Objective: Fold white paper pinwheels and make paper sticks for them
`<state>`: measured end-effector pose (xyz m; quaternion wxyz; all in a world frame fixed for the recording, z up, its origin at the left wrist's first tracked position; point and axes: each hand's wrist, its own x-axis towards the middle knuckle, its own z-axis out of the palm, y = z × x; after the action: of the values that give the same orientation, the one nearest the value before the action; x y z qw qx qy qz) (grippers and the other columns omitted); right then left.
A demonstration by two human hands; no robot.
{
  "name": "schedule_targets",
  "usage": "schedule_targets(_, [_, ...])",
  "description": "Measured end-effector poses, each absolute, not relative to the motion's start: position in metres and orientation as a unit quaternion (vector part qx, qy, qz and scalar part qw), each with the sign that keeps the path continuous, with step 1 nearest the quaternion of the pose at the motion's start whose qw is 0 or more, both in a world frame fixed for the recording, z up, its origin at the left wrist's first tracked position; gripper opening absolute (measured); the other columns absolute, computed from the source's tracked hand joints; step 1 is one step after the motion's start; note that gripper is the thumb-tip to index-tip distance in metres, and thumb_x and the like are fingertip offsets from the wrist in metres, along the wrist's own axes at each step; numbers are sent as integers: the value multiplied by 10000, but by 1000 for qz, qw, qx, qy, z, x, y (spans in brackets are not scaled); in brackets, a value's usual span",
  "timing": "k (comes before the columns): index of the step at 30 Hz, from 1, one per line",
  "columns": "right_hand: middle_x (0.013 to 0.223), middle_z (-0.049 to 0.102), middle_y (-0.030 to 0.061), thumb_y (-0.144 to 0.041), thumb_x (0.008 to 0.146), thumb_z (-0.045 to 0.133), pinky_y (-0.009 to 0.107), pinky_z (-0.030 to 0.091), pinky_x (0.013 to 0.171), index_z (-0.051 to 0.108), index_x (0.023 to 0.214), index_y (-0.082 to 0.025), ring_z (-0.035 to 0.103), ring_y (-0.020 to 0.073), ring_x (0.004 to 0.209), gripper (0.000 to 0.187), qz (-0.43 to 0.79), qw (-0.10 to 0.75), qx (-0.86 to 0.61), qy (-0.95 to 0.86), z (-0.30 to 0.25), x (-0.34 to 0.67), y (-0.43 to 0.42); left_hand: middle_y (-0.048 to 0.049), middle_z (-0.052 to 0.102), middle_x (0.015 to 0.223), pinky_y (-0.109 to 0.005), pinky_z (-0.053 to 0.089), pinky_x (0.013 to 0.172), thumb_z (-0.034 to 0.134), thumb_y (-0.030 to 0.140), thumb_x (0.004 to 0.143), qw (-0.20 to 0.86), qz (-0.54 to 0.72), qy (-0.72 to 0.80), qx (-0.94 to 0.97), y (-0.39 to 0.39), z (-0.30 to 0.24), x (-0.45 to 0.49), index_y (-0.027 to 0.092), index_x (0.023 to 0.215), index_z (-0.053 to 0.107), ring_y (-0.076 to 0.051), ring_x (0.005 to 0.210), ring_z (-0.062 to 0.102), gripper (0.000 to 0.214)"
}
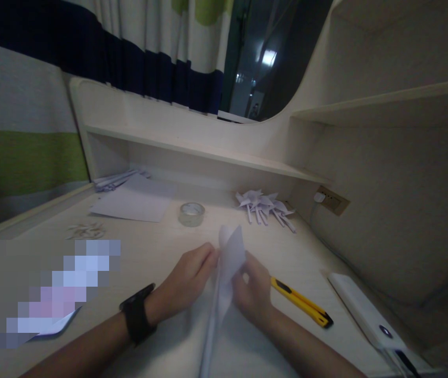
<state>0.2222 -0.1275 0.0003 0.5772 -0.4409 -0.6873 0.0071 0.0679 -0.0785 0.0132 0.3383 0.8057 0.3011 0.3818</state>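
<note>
A white paper pinwheel (233, 254) is held up in front of me, seen nearly edge-on. Its rolled paper stick (209, 336) runs down toward the bottom of the view. My left hand (187, 275), with a black watch on the wrist, is closed at the top of the stick, against the paper's left side. On the other side, my right hand (253, 289) pinches the folded paper between thumb and fingers. Where the paper meets the stick is partly hidden. A yellow utility knife (300, 302) lies just right of my right hand.
Beyond my hands stands a clear tape roll (191, 214). Several finished pinwheels (263, 205) lie back right, paper sheets (133, 197) and rolled sticks (117, 180) back left. Small pale pieces (86, 230) sit left, above a blurred-out area. A white device (369, 310) lies right, near a cable.
</note>
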Motion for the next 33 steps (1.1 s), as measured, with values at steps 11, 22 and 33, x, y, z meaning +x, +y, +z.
schedule_targets(11, [706,603,19,-127,801,499,228,418,552,605,782,-176,554,136,618,118,-6,583,-433,-687,4,231,-125,-23,584,889,-262,452,642,454,298,940,447,394,179,783,-78,13,66,185,1038,526,-137,753,572,166])
schedule_targets(22, [693,614,21,-139,802,525,232,417,551,628,780,-165,547,130,600,108,34,589,-421,-689,8,229,-128,-14,575,848,-245,475,629,488,233,920,442,404,177,781,-76,11,64,164,942,533,-120,725,574,86])
schedule_targets(33, [646,603,9,-201,789,518,230,413,519,619,731,-167,530,127,555,121,85,594,-463,-652,7,227,-129,-18,616,876,-250,492,675,493,226,905,372,439,207,791,-82,13,69,184,942,551,-131,776,610,80])
